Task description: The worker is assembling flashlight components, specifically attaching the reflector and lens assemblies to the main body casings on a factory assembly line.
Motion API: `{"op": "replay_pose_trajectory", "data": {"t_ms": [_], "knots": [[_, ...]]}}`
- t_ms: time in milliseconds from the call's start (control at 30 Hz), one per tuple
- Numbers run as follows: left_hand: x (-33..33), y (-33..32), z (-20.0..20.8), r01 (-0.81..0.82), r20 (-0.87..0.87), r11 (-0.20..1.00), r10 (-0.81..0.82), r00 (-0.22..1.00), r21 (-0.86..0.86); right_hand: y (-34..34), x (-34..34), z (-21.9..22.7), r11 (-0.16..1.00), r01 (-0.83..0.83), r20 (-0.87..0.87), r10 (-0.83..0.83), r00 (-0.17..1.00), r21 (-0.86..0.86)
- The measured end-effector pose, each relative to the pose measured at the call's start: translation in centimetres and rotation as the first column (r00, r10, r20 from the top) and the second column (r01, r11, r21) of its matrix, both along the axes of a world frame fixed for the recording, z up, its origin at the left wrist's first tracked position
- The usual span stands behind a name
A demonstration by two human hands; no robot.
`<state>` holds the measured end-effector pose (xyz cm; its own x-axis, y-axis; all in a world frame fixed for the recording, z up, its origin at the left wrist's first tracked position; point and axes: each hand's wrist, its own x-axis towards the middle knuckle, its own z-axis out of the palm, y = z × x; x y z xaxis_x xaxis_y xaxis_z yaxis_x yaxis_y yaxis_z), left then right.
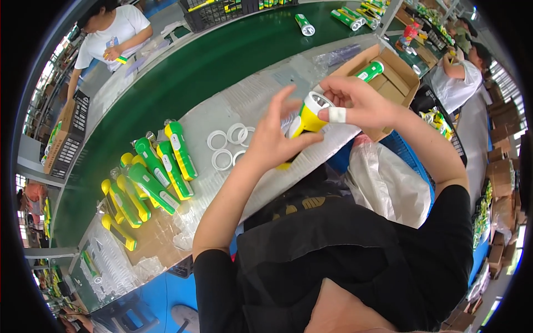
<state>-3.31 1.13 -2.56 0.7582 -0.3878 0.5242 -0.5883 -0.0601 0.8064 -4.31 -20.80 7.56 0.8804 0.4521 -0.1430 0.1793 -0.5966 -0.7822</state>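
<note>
A yellow and green flashlight (307, 117) with a white-rimmed lens is tilted up between my hands over the near edge of the bench. My right hand (361, 102) grips its head at the rim, with pale tape around the thumb. My left hand (272, 136) is beside the body, index and middle fingers stretched up and apart, its thumb lying across the body; the other fingers are partly hidden. Left of that hand, several loose white rings (222, 159) lie on the bench. Farther left is a group of green and yellow flashlights (152, 188).
Beyond my hands stands an open cardboard box (408, 83) holding a green flashlight (371, 71). A green conveyor belt (222, 64) runs behind the bench, carrying more flashlights (355, 19). At right hangs a white sack (388, 180) by a blue crate (413, 158). Other people work at far left and right.
</note>
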Motion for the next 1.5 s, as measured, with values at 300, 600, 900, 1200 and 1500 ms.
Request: {"op": "replay_pose_trajectory", "data": {"t_ms": [300, 600, 900, 1200, 1500], "knots": [[-1.1, -0.6, 4.3, 0.218, -0.523, 0.958, -0.091, 0.847, 0.187, 0.7, 0.8, -3.8, 0.957, -0.282, 0.656, 0.254, 0.71, -0.066], [0.2, 1.1, 3.5, 0.196, -0.577, 0.98, -0.14, 0.804, 0.035, 0.6, 2.7, -5.1, 0.879, -0.004, 0.187, -0.097, 0.978, 0.477], [0.9, 2.3, 1.2, 0.161, -0.446, 0.969, -0.23, 0.865, -0.187, 2.6, 1.7, -4.5, 0.917, -0.127, 0.268, 0.023, 0.963, 0.378], [2.3, 2.6, -0.8, 0.05, -0.142, 0.998, -0.055, 0.988, -0.039, 3.6, 2.6, -1.4, 0.935, -0.234, 0.404, 0.112, 0.908, 0.267], [4.6, 5.6, -0.9, -0.086, 0.023, 0.98, 0.083, 0.996, 0.18, 5.1, 5.9, -0.2, 0.921, -0.382, 0.46, 0.308, 0.833, 0.074]]}}
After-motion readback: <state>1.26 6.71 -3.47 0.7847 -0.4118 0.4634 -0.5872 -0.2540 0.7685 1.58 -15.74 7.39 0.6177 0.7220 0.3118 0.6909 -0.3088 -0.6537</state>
